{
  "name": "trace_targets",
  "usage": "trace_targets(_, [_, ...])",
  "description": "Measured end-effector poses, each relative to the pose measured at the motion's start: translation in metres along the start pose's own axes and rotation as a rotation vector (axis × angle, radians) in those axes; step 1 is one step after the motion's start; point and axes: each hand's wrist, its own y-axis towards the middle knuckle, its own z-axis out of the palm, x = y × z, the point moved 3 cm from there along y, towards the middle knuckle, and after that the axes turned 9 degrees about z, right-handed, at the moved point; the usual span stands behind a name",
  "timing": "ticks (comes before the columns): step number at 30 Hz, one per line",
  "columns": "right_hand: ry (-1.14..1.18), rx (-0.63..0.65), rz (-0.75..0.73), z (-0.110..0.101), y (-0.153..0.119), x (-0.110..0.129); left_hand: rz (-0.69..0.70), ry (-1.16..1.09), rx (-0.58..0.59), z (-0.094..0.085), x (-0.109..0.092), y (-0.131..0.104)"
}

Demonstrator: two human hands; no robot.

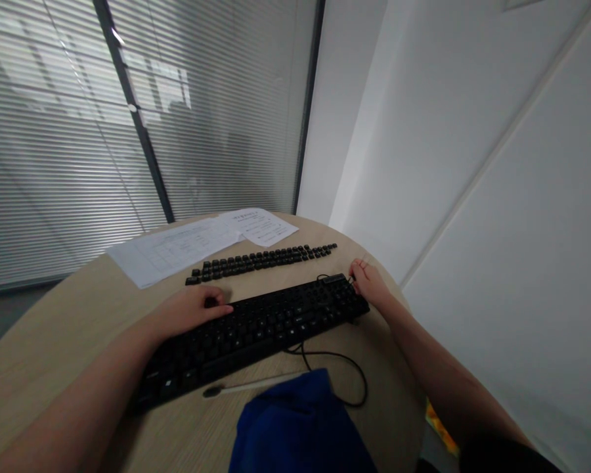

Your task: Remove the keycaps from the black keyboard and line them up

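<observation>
A black keyboard (256, 328) lies slantwise across the round wooden table (59, 341). My left hand (197, 307) rests over its back edge at the left, thumb on the keys and fingers curled; what they hold, if anything, is hidden. At the keyboard's right end, my right hand (367, 279) has its fingers pinched together beside the back corner, near a thin dark loop of cable. Behind the keyboard, loose black keycaps (266, 261) are lined up in rows.
Printed paper sheets (177, 248) lie at the back of the table. In front of the keyboard are a blue cloth (298, 427), a thin brush (256, 383) with a dark tip and a looped black cable (362, 378). A white wall rises at the right.
</observation>
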Motion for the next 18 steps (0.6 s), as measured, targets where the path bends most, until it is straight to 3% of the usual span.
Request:
trace_targets(6, [0.125,-0.066,0.041,0.0029,0.0039,-0.0108,0.005,-0.007,-0.014,-0.0005,0.0023,-0.0002])
trace_targets(18, [0.020,-0.216,0.044,0.0036,-0.0038,-0.0073,0.021,0.012,0.014,0.0004,0.0047,-0.0005])
